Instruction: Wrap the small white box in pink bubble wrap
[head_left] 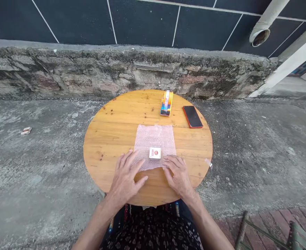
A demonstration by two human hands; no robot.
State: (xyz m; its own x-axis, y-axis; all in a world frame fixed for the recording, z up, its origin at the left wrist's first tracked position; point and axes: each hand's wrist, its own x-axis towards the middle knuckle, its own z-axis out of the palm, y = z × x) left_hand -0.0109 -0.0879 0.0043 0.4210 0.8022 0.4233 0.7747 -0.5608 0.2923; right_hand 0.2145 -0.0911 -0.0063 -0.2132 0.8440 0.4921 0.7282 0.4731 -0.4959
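A sheet of bubble wrap point(155, 139) lies flat on the round wooden table point(108, 139). A small white box with a red mark point(155, 153) sits on the sheet near its front edge. My left hand point(125, 177) lies flat with fingers spread, its fingertips on the sheet's front left corner. My right hand point(177, 175) lies flat too, fingers stretched over the sheet's front right corner. The box sits between the two hands, touched by neither.
A yellow and blue tape dispenser point(166, 103) stands at the table's far side, with a red-cased phone point(192, 116) to its right. A bit of tape point(208, 162) hangs at the table's right edge. Rough concrete floor and a stone ledge point(116, 73) surround the table.
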